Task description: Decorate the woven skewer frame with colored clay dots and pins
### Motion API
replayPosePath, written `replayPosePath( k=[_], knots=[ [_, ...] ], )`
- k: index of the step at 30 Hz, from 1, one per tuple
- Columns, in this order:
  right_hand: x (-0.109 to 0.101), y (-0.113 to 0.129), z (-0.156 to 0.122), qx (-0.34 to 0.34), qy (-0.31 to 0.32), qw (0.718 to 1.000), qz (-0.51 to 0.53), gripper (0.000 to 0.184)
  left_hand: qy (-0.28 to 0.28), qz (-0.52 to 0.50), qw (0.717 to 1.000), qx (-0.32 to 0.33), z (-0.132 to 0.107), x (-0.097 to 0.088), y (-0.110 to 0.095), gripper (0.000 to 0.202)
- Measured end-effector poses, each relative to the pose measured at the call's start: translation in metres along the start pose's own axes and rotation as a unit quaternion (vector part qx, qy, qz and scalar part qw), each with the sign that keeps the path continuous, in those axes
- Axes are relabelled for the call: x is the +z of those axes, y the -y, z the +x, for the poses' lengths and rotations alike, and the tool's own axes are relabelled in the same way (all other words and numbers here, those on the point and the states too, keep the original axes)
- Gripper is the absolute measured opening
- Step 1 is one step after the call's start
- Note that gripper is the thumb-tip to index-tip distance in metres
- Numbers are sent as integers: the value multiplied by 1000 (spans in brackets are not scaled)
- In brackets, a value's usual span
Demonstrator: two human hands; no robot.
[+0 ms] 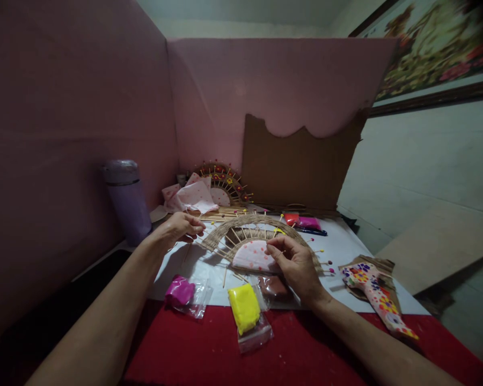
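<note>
A fan-shaped craft (251, 221) lies on white paper, with a twine-wrapped arch, thin radiating sticks and several small coloured balls on the stick ends. Pink dotted cloth (251, 254) covers its inner half-circle. At the left end of the arch, my left hand (184, 227) has its fingers pinched together beside the sticks; what they hold is too small to make out. My right hand (295, 265) is over the right part of the cloth, thumb and forefinger closed together. Whether anything is between them is hidden.
Bagged clay in magenta (180, 291), yellow (244, 308) and brown (273, 288) lies in front. A flower-decorated giraffe-like piece (376, 292) is at right. Behind stand a purple bottle (129, 206), a second decorated fan (229, 179) and a cardboard sheet (293, 166). A dark pen (312, 231) lies behind.
</note>
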State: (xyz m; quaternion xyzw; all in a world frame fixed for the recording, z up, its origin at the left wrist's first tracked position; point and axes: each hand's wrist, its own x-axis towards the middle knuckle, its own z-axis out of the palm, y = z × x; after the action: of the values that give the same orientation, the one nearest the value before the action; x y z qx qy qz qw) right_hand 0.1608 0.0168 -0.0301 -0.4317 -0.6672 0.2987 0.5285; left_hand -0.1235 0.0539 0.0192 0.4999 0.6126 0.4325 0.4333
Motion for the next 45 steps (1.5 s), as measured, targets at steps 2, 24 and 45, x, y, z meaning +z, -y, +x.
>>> replayPosePath(
  k=[2,24,45],
  knots=[
    [0,0,0,-3,0,1000,-4,18,3,-6,1000,1,0,0,0,12],
    [1,0,0,9,3,1000,11,18,-2,-50,999,10,1,3,-1,11],
    [0,0,1,-12,-1,1000,-11,15,5,-33,999,22,3,2,2,7]
  ],
)
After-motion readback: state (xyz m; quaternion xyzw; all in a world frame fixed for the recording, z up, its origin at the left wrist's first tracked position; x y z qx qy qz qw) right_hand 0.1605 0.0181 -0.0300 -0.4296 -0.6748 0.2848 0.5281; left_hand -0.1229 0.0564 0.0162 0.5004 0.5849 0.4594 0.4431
